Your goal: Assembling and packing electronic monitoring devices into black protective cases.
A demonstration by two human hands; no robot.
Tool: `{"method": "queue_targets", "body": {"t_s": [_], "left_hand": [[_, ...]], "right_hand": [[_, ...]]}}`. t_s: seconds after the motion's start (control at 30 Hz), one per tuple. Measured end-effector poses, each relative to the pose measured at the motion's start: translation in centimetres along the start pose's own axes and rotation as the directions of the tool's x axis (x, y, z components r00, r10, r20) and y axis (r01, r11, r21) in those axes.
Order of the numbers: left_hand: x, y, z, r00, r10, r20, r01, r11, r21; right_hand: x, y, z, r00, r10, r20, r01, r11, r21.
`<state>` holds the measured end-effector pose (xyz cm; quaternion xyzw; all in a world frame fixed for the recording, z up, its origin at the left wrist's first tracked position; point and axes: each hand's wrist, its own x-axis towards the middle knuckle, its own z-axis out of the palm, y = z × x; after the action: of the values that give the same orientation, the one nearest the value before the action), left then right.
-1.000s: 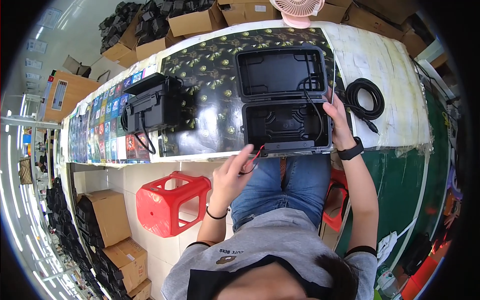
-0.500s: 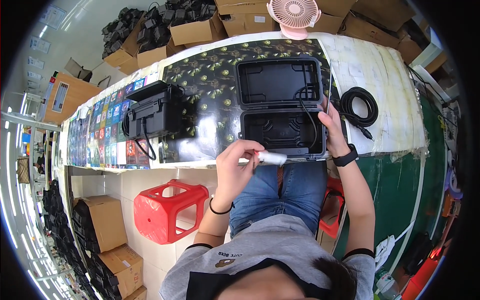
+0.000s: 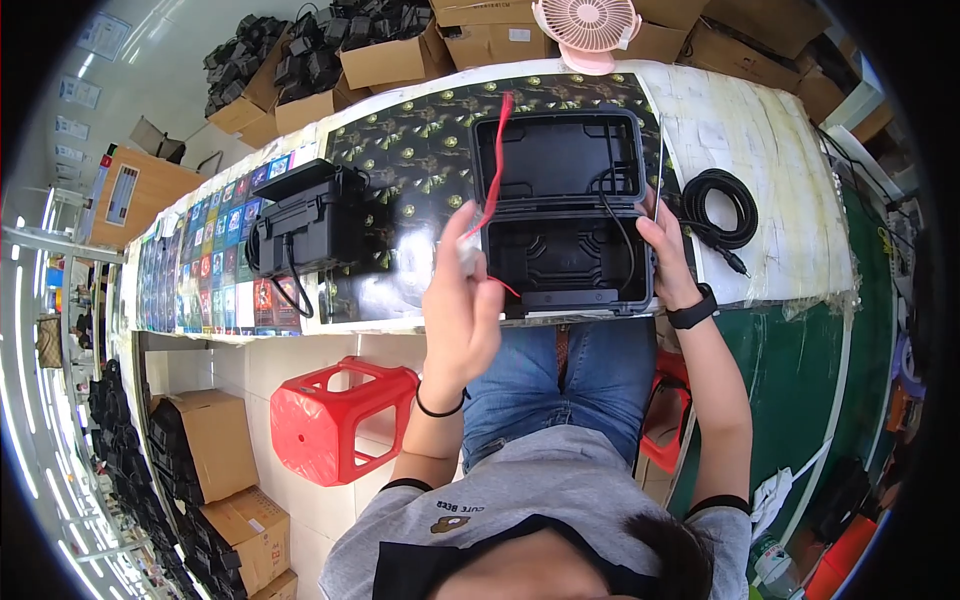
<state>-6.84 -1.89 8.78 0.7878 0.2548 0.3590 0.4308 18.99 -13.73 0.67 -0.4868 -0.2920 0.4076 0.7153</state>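
An open black plastic case (image 3: 570, 298) lies near the table's front edge, its lid (image 3: 558, 158) swung back away from me. My right hand (image 3: 668, 252) grips the right side of the case near the hinge, thumb over the rim. At the left wall, my left hand (image 3: 462, 318) is closed on a small white object (image 3: 467, 256), mostly hidden by the fingers. From it a long red strip (image 3: 497, 165) rises across the lid's left edge, and a thin red end sticks out below. A black cable (image 3: 617, 225) curves from the lid into the base.
A coiled black cable (image 3: 742, 240) lies right of the case. A second black case (image 3: 300, 228) with cables stands to the left. A pink fan (image 3: 587, 25) stands at the far edge. Cartons (image 3: 395, 60) are stacked beyond the table, and a red stool (image 3: 320, 425) stands below.
My left hand has moved up and left, from the case's front edge to its left wall, with the white object. The red strip now extends far upward. My right hand stays put.
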Motion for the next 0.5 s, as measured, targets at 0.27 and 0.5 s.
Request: {"method": "queue_targets", "body": {"t_s": [0.27,0.5], "left_hand": [[2.1,0.4,3.1,0.956,0.245,0.164,-0.294,0.825,0.483],[2.9,0.0,4.4,0.869,0.125,0.479,-0.369,0.808,0.459]], "right_hand": [[0.0,0.3,0.4,0.995,-0.092,0.042,0.090,0.995,0.036],[0.1,0.3,0.5,0.995,-0.090,0.051,0.086,0.994,0.072]]}}
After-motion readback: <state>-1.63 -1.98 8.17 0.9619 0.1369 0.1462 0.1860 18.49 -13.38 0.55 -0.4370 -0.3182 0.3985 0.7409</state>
